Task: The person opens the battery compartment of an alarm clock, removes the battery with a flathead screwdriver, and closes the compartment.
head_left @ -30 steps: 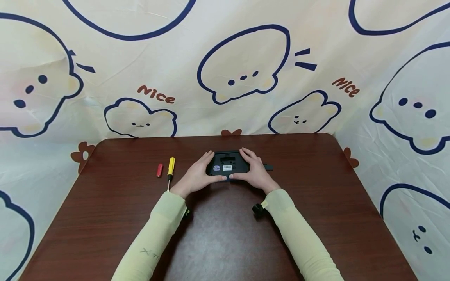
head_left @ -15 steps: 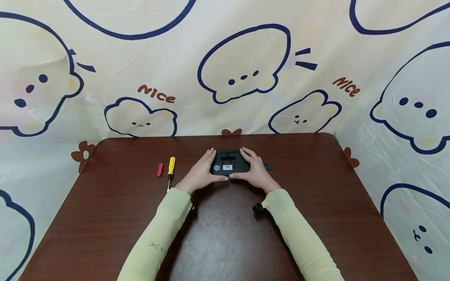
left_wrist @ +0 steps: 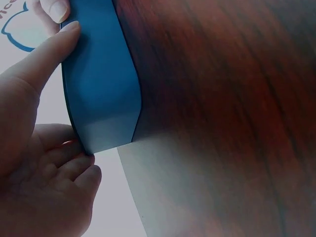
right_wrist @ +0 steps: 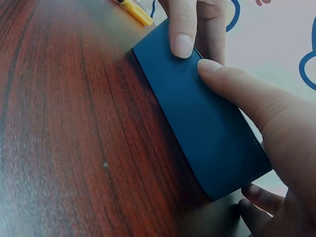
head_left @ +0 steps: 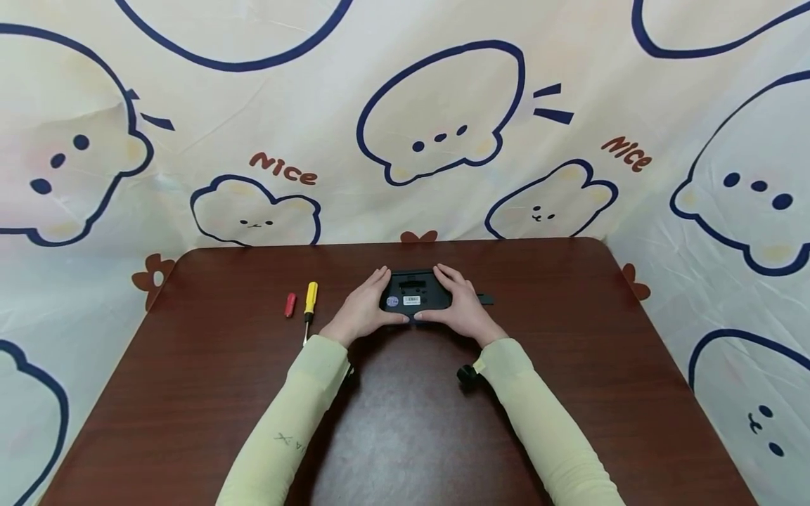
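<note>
A black plastic device (head_left: 416,289) shows a face with a recessed slot, a white barcode label and a round sticker. My left hand (head_left: 363,308) grips its left end, thumb on the near side and fingers at the far edge. The right hand (head_left: 465,309) holds the other end the same way, and the two thumb tips nearly meet. Up close in the left wrist view, the near side (left_wrist: 101,84) is smooth and looks dark blue. In the right wrist view the thumbs press along the upper edge of that side (right_wrist: 202,118).
A screwdriver (head_left: 310,302) with a yellow handle lies left of the left hand, its shaft toward the sleeve. Beside it is a small red cylinder (head_left: 290,305). A flat dark strip (head_left: 485,299) sticks out past the right hand. The brown table (head_left: 190,393) meets a printed cloth backdrop (head_left: 342,140).
My left hand has shifted slightly to the right along the device, its forearm moving right too. The right hand keeps its grip, and the device stays nearly in place.
</note>
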Tool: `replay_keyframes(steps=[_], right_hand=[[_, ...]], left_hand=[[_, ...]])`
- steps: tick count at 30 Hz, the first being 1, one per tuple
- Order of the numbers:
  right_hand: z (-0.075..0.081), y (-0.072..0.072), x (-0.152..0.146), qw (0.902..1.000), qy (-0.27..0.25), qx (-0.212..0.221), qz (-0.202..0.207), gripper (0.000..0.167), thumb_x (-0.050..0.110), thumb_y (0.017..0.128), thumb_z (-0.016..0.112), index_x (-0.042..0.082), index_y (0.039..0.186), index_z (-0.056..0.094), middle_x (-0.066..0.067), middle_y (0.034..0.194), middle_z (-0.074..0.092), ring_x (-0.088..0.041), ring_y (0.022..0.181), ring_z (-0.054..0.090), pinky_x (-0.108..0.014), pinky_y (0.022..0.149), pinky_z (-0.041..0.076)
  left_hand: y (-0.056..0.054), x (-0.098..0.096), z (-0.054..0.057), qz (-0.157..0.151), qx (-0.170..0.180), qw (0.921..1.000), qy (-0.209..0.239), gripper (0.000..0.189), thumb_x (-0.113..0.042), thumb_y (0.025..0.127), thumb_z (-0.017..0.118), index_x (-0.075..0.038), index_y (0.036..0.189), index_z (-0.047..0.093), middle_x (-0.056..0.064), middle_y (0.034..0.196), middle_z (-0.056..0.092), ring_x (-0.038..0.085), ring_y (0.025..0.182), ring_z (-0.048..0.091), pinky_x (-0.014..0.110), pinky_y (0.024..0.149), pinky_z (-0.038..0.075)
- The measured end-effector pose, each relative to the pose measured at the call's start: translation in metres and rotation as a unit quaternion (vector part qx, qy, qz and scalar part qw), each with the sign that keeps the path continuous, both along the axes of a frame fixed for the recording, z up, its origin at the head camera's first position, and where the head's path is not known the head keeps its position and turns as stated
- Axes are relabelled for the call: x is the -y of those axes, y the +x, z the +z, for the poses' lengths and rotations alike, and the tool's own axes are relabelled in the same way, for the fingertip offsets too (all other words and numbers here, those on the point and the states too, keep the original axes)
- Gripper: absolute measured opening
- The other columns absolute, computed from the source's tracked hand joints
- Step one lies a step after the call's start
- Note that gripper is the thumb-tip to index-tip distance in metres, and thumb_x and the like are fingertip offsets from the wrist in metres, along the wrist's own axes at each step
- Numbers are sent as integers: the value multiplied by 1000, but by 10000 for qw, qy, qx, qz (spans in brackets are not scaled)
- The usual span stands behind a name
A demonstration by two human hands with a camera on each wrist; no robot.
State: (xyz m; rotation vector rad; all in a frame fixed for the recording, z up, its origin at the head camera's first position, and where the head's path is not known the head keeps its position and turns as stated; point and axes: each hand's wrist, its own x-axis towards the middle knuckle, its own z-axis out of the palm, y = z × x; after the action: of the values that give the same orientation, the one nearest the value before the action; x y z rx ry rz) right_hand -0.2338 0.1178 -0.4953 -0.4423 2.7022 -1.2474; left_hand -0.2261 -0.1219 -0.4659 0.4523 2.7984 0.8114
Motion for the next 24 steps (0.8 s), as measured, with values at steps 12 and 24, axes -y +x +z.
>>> replay_keyframes(steps=[12,24], right_hand=[[1,0,1,9999,135,-19,89,108,53,80,84,15,163,27,-1,168,17,-38,150,15,-58,114,28],[14,-2,-13,9998,197,-42,-82,86,50,92,74,16,160,35,-6,163,30,-28,147,30,-51,116,30]], left_hand=[[1,0,3,51,-31,10000,5,105,-44,82,86,-1,159,30,14,166,23,28,152,20,48,118,26],[0,-1,5,-92,-90,9998,-142,104,-44,82,86,1,158,30,16,165,23,31,151,22,49,117,28]])
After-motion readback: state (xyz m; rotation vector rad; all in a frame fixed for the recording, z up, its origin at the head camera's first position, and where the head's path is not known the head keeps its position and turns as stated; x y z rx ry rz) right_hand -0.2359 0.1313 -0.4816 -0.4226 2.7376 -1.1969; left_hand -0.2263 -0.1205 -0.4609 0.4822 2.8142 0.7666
